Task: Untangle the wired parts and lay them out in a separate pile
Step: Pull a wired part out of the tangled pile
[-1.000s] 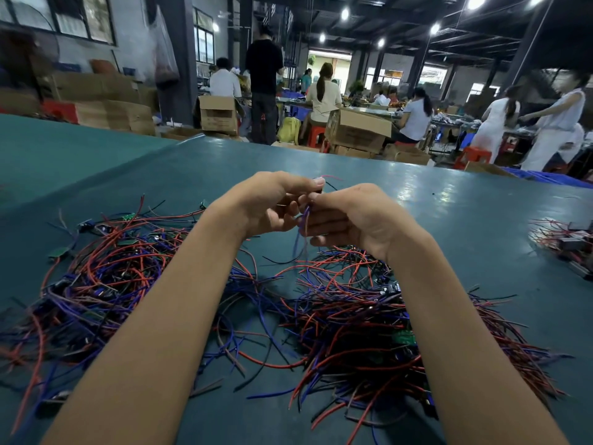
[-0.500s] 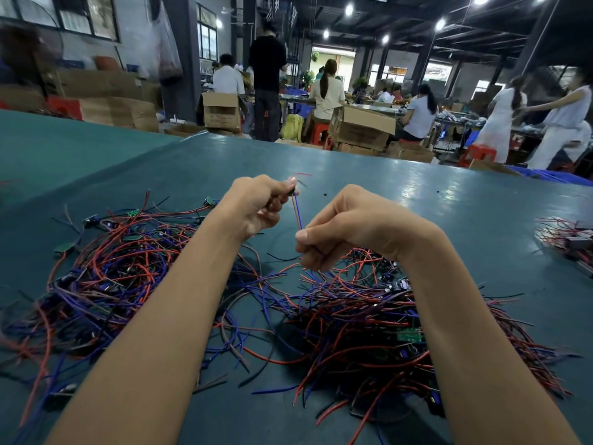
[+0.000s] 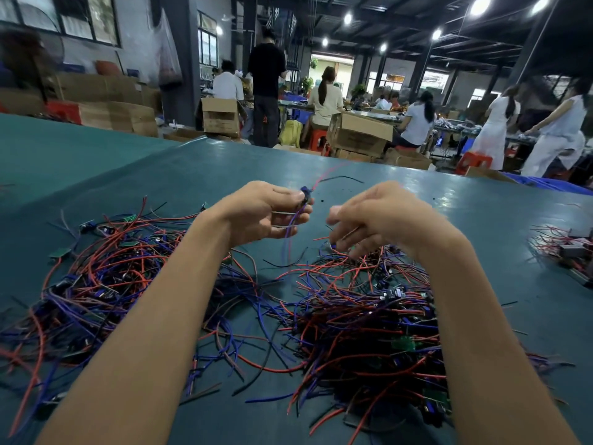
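**Left hand (image 3: 266, 213): one wired part (image 3: 304, 192), lifted above the table (image 3: 481, 220)**

Grip: thumb and forefinger pinch the part near its small dark head, and the leads hang free between the two heaps.
Right hand (image 3: 378, 220): blurred, fingers loosely spread, thumb apart, tips just over the right heap (image 3: 369, 316).
Handling (judged): very light, limp and snag-prone. Joints are likely fragile, so hold the body, not the leads.
Appearance: thin blue-violet and red insulated leads.
Left heap (image 3: 96, 284): same stock, looser.
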Demonstrator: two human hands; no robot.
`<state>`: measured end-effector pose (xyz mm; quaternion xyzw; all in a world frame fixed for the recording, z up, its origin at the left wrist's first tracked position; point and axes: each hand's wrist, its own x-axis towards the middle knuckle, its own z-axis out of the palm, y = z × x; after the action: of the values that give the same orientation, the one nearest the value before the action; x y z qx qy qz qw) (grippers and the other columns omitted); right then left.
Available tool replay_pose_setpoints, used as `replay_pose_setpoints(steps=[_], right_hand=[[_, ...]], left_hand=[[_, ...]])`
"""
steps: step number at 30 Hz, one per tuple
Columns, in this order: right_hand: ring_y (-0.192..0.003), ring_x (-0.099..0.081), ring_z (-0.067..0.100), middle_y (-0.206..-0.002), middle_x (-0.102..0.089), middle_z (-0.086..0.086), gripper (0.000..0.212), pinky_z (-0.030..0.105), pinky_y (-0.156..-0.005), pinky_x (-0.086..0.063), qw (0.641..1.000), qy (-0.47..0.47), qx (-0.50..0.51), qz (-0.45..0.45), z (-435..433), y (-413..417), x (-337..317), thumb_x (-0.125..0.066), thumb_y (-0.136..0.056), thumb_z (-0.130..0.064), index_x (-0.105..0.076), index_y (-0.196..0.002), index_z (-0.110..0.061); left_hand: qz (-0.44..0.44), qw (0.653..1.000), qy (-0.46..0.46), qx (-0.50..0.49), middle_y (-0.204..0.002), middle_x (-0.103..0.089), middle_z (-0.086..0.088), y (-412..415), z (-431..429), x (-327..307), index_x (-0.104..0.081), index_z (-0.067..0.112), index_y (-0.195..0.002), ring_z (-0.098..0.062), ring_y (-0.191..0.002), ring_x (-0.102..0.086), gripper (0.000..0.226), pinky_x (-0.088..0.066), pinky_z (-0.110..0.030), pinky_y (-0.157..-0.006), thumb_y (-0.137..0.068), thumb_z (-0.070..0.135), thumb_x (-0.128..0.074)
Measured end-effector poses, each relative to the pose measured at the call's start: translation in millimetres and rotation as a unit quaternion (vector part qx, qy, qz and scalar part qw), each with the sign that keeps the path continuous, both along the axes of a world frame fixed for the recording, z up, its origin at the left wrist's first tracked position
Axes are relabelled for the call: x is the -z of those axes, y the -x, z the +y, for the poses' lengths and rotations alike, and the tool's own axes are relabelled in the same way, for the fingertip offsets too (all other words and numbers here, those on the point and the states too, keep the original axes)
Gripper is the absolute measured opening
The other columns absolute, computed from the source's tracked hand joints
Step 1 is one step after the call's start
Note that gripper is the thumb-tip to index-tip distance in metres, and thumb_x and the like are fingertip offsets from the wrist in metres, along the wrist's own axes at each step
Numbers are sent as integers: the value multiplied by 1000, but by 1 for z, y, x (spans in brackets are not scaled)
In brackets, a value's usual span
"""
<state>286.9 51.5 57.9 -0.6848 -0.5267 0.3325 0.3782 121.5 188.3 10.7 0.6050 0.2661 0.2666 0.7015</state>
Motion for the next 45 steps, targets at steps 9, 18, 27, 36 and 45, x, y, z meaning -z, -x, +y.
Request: replay_pose_setpoints(steps=[9,18,27,36,45], right_hand=[[-51,-64,14,-61,-63,2,18,23,-46,-53,949,-103,108,277,17,-7,11,-71,-94,-22,-71,-89,-5],[-59,-67,13,-71,-69,-1,16,22,-49,-53,947,-84,36,307,9,-21,9,-74,-84,-16,-76,-98,-7],[-59,-66,11,-69,-70,1,11,22,-49,-54,956,-75,67,274,6,-30,8,-66,-94,-12,-73,-95,-3],[-55,-65,7,-66,-68,-1,9,18,-45,-51,931,-112,121,326,-8,-59,0,-70,-91,-16,-65,-85,-11],[-50,-65,11,-61,-67,1,3,20,-44,-50,932,-145,236,233,-8,-66,5,-68,-88,-8,-66,-86,-7]], left_hand=[[21,882,-458,-111,-85,-76,-5,-13,-12,-10,-77,8,-107,-3,-71,-67,26,-54,-19,-72,-84,-4,-77],[49,866,-490,-84,-83,-77,7,-6,-12,-12,-78,19,-94,-6,-70,-70,21,-59,-26,-71,-78,7,-85],[70,885,-457,-42,-82,-77,4,-3,-11,-10,-77,15,-95,-12,-67,-71,17,-52,-18,-62,-81,8,-83],[82,959,-272,17,-75,-70,-5,3,-15,-16,-79,8,-97,-9,-50,-49,14,-33,-18,-40,-94,19,-70],[127,960,-241,57,-72,-65,1,-2,-17,-12,-80,11,-93,-7,-51,-47,19,-31,-19,-41,-94,28,-71]])
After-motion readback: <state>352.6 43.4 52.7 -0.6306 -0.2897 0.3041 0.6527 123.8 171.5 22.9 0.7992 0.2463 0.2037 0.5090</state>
